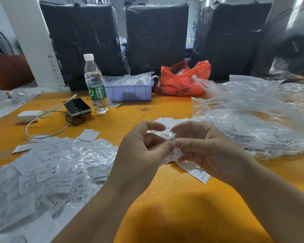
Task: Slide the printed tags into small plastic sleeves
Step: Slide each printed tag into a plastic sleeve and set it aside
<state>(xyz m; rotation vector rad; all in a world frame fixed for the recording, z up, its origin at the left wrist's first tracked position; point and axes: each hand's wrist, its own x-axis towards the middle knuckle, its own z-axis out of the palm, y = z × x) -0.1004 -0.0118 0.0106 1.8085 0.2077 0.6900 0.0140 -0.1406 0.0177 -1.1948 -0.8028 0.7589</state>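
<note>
Above the orange table (165, 190) my left hand (142, 151) and my right hand (205, 149) meet at the fingertips. Between them is a white printed tag (173, 155) partly inside a small clear plastic sleeve (172, 134). My left thumb and forefinger pinch the tag's edge; my right thumb and fingers pinch the sleeve. A heap of sleeved tags (47, 174) lies to the left. More loose white tags (195, 171) lie under my right hand and behind it (167, 121).
A water bottle (96, 85), a phone (77, 106) with charger and cable (29, 115), a purple bin (130, 92) and a red bag (181, 79) stand at the back. Large clear bags (253, 116) cover the right side. A fan (288, 44) is at far right.
</note>
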